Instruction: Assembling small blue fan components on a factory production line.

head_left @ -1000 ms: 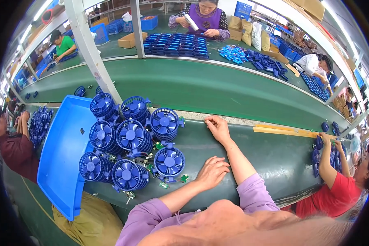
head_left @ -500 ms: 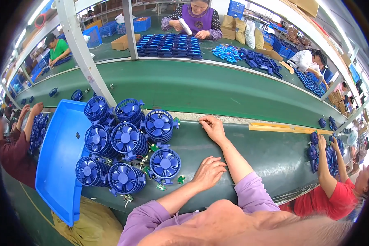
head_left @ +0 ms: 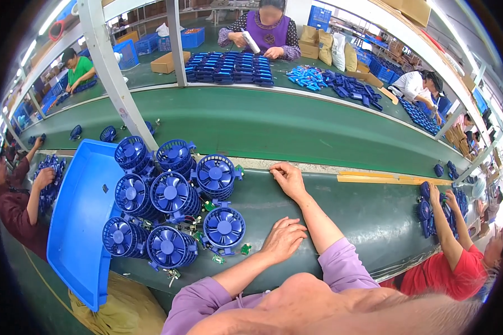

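My left hand lies on the dark green worktop, its loosely bent fingers stretched out to the right and nothing held. Beyond it, my right hand rests near the worktop's far edge, thumb and fingers apart, also without anything in it. To the left of both hands stand several stacks of blue round fan cages, with blue blades showing in each top one. Nearest to my left hand is the front right fan stack. A small green circuit board lies beside that stack; other boards and wires poke out between the cages.
A blue plastic tray stands left of the stacks. Past the worktop runs a green conveyor belt carrying fan parts. A white metal post rises behind the stacks. Co-workers sit left, right and across the belt.
Both my hands stay where they were. Fan parts on the belt have shifted rightward. The left co-worker's hands have moved apart, one now reaching to the belt.
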Motion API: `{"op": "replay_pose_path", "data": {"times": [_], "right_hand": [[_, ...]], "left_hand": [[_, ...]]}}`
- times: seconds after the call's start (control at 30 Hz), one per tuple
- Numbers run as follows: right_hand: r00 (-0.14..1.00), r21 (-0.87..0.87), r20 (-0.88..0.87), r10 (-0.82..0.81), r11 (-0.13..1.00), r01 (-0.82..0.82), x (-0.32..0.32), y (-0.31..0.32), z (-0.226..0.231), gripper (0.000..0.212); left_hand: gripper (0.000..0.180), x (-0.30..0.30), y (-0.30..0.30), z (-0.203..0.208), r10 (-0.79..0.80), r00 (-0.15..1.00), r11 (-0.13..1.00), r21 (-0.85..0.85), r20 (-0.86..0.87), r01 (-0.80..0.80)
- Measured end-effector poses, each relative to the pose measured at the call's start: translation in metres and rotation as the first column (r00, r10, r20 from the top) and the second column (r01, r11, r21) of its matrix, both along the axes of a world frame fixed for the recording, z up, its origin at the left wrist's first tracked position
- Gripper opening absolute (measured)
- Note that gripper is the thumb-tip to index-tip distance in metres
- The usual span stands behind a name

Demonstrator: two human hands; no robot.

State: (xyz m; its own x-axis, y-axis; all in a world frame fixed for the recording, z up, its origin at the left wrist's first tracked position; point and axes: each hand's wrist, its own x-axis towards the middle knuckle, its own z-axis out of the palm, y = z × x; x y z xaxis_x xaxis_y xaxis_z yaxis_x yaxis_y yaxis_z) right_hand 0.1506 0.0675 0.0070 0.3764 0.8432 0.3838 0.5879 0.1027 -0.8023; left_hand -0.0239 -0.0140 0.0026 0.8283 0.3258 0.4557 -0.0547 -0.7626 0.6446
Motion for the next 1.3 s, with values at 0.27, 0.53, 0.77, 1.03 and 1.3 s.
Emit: {"op": "replay_pose_path", "data": {"times": [0.27,0.53,0.77,1.03,1.3], "right_hand": [[1.000,0.002,0.012,0.005,1.000,-0.005,-0.0011,-0.0006,0.0018,0.013],[1.000,0.040,0.026,0.015,0.999,-0.016,0.0027,0.0028,-0.0022,0.012],[1.000,0.034,0.009,0.011,0.999,-0.012,0.0043,0.0031,-0.0076,0.013],[1.000,0.027,-0.011,0.019,0.999,-0.019,0.0028,0.0023,-0.0048,0.013],[1.000,0.014,0.003,0.031,0.999,-0.031,0.0026,0.0023,-0.0039,0.012]], "left_hand": [[0.011,-0.0001,-0.0006,-0.0014,-0.001,1.000,1.000,-0.011,-0.004,0.001],[0.012,0.0003,0.0012,-0.0002,-0.001,1.000,1.000,-0.015,-0.023,0.001],[0.012,-0.0003,-0.0003,0.0005,-0.004,0.999,1.000,-0.004,-0.036,0.004],[0.012,-0.0001,-0.0002,0.0001,0.002,1.000,1.000,-0.001,-0.026,-0.002],[0.010,-0.0001,-0.0005,0.0020,0.011,1.000,1.000,0.012,-0.007,-0.011]]}}
